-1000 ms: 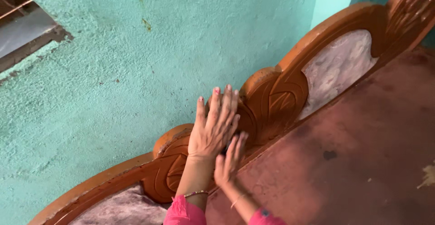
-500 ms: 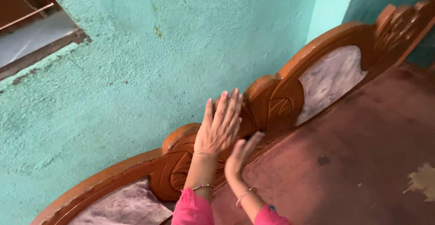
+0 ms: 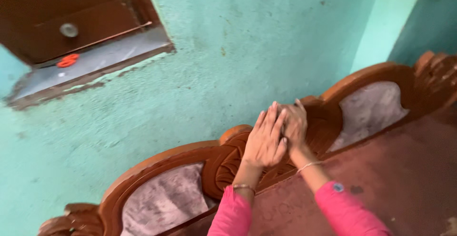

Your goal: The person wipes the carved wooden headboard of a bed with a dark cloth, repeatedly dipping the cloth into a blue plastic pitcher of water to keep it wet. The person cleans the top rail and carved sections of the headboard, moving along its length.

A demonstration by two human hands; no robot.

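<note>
**Both hands flat on the carved headboard**

The left hand (image 3: pixel 267 140) lies open against the carved middle of the wooden headboard (image 3: pixel 223 162), palm to the wood, fingers (image 3: pixel 266 122) straight and close together, pointing up toward the top edge. The right hand (image 3: pixel 293 123) sits just beside it, touching it along the fingers; its fingers curl over the top of the carving, and nothing is clamped in either hand. A thin bangle (image 3: pixel 243 186) circles the left wrist, a second bangle (image 3: pixel 308 165) the right, and pink sleeves (image 3: pixel 345 212) cover both forearms.

Beyond the fingertips rises the rough green wall (image 3: pixel 228 55). Up and to the left of the fingers is a window ledge (image 3: pixel 95 64) with a small orange thing (image 3: pixel 68 60) on it. Pale padded panels (image 3: pixel 369 110) are set into the headboard on either side of the hands. Below the wrists lies the reddish-brown bed surface (image 3: pixel 404 169).
</note>
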